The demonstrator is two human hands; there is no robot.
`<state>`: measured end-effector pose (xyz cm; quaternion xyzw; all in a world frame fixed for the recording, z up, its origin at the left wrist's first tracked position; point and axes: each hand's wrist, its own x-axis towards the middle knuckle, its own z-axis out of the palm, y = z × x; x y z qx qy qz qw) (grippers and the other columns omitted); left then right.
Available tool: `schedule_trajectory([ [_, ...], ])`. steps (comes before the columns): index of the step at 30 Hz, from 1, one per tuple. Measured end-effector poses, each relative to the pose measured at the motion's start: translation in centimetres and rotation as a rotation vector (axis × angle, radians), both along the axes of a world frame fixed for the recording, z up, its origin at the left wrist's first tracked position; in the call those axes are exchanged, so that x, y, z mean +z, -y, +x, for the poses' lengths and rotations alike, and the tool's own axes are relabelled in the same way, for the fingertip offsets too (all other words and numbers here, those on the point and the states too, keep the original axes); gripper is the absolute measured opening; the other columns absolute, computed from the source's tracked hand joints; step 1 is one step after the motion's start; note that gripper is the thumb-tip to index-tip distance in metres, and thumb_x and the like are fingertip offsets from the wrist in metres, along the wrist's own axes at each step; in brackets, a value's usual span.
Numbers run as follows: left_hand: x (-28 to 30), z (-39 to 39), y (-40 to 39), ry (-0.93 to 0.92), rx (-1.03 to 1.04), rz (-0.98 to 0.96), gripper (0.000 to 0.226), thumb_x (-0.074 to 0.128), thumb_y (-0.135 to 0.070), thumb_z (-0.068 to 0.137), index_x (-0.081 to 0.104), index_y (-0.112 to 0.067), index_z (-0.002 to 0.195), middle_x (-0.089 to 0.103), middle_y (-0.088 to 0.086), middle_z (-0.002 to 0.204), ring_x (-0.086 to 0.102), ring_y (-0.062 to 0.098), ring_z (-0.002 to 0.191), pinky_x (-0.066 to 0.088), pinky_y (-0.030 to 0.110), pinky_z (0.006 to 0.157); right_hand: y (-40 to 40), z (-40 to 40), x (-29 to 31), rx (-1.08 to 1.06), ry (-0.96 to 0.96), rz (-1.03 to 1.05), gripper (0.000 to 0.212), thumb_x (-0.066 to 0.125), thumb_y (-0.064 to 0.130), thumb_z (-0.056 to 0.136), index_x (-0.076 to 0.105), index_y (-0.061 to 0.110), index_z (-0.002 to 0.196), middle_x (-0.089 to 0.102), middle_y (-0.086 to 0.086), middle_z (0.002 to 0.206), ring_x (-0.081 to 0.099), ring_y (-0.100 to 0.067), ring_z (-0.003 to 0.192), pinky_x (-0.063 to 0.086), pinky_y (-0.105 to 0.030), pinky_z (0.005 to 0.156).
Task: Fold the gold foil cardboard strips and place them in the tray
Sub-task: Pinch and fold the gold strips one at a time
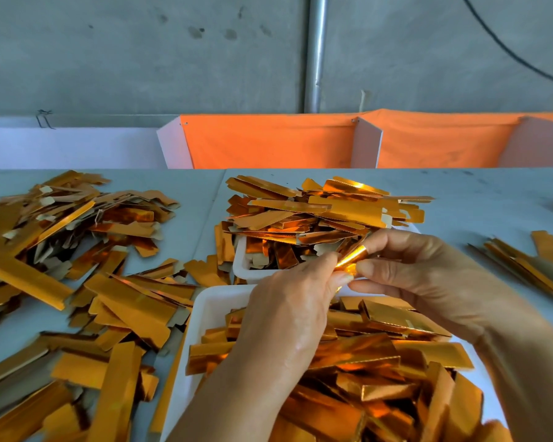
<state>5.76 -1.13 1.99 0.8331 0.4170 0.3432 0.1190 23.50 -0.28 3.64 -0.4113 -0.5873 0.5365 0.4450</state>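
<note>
— What lay on the table (pixel 479 199)?
— Loose strips (pixel 77 282) at its left edge; two full trays (pixel 205 311) at the near edge.
— And the hands?
— Left hand (pixel 288 314) and right hand (pixel 428 275) both pinched one strip (pixel 353 255) above the trays.

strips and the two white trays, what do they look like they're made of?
Strips: likely thin cardboard with mirror-gold foil on one face; the loose pile shows dull beige backs and creases hold.
Near tray and far tray: probably plastic, smooth, white, with rounded rims.
</note>
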Motion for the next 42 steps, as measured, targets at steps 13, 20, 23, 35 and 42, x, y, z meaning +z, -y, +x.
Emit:
schedule_trajectory([
  [13,-0.7,-0.4,-0.4,-0.02,0.064,0.071,0.041,0.034,-0.04,0.097,0.039,-0.031,0.136,0.054,-0.014,0.107,0.054,0.003,0.092,0.048,0.018,0.073,0.0,-1.1,-0.2,-0.112,0.2,0.062,0.007,0.07,0.015,0.068,0.074,0.017,0.074,0.073,-0.004,0.085,0.072,-0.021,0.083,0.06,-0.033,0.077],
  [20,-1.0,-0.2,-0.6,-0.022,0.139,0.062,0.051,0.052,-0.05,0.088,0.041,-0.032,0.135,0.047,-0.016,0.118,0.04,-0.002,0.097,0.031,0.007,0.073,0.0,-1.2,-0.4,-0.076,0.188,0.112,0.009,0.069,0.014,0.074,0.073,0.012,0.083,0.073,-0.008,0.087,0.072,-0.024,0.084,0.06,-0.029,0.074],
  [23,-1.0,-0.4,-0.5,-0.018,0.157,0.085,0.048,0.049,-0.046,0.091,0.041,-0.032,0.136,0.052,-0.018,0.116,0.046,-0.002,0.097,0.032,0.007,0.074,0.1,-0.9,-0.3,-0.054,0.125,0.085,0.014,0.065,0.018,0.078,0.068,0.011,0.09,0.073,-0.004,0.083,0.073,-0.025,0.085,0.06,-0.029,0.072],
  [35,-0.2,-1.7,0.0,0.176,0.013,-0.233,0.034,0.051,-0.055,0.082,0.044,-0.051,0.114,0.053,-0.027,0.103,0.054,-0.003,0.096,0.047,0.006,0.066,-0.2,0.0,-0.1,-0.011,0.035,0.046,0.012,0.07,0.023,0.07,0.071,0.024,0.082,0.069,-0.001,0.082,0.069,-0.015,0.069,0.053,-0.019,0.057],
  [42,-0.2,-1.9,-0.3,0.262,-0.046,-0.264,0.025,0.06,-0.043,0.086,0.051,-0.048,0.109,0.06,-0.025,0.101,0.051,-0.012,0.101,0.044,0.005,0.081,0.1,0.6,0.1,0.114,0.001,0.103,0.021,0.069,0.028,0.074,0.067,0.021,0.094,0.068,-0.004,0.089,0.072,-0.026,0.085,0.057,-0.026,0.067],
])
